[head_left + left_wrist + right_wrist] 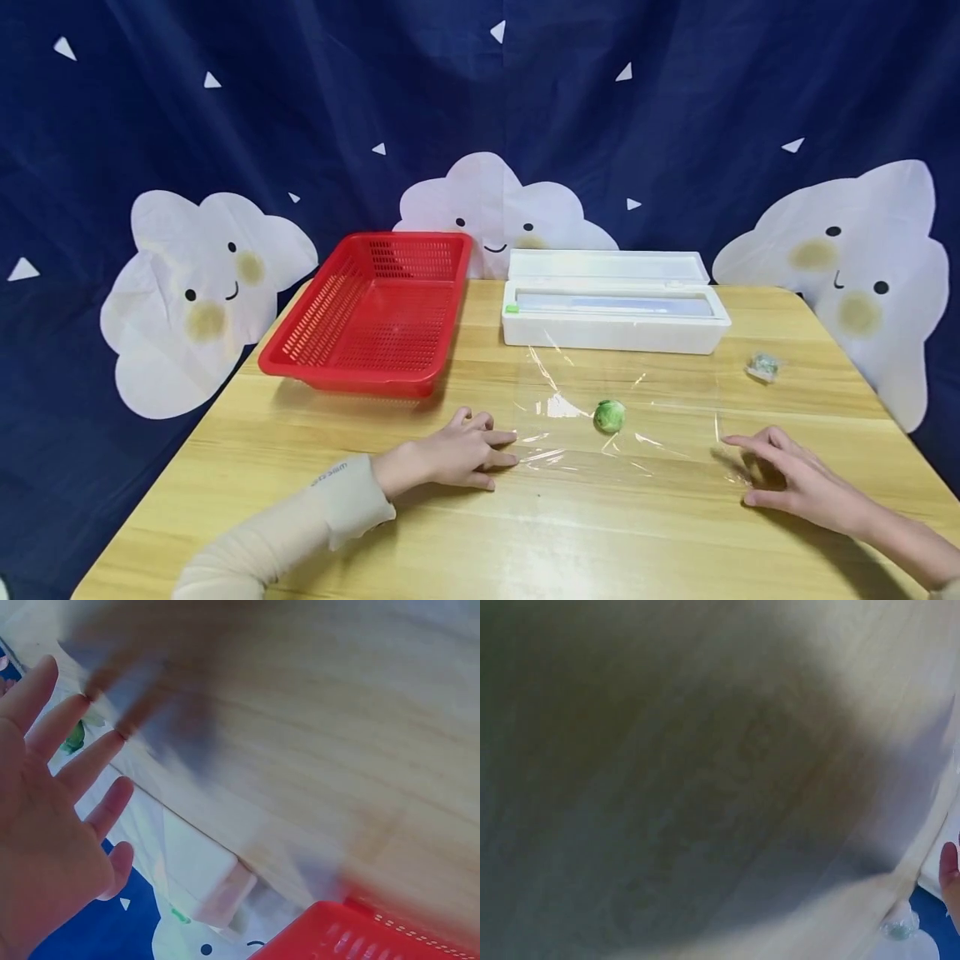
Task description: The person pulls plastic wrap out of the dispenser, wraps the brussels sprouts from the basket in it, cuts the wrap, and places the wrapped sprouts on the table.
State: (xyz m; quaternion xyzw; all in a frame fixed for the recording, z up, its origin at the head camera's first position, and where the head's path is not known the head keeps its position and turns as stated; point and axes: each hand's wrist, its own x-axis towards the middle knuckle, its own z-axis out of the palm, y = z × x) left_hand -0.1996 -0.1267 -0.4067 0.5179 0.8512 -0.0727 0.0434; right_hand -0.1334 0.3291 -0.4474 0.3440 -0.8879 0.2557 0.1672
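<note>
A sheet of clear plastic wrap [660, 392] lies spread on the table, with a small green Brussels sprout [609, 416] on it. My left hand [461, 452] is at the wrap's left edge, its fingers spread and fingertips touching there. In the left wrist view those fingers are long and apart, with the green sprout [73, 739] beyond them. At the opposite edge is my right hand [802, 483], index finger stretched to the film and thumb apart from it. The right wrist view shows mostly shadowed table, with a fingertip [949, 862] at its right border.
Behind the film stands a white wrap dispenser box [615, 329], lid raised. A red perforated basket [442, 333] is at the back left. Toward the right edge lies a small film-wrapped green item [764, 367]. A dark blue cloud-print curtain [337, 83] hangs behind the table.
</note>
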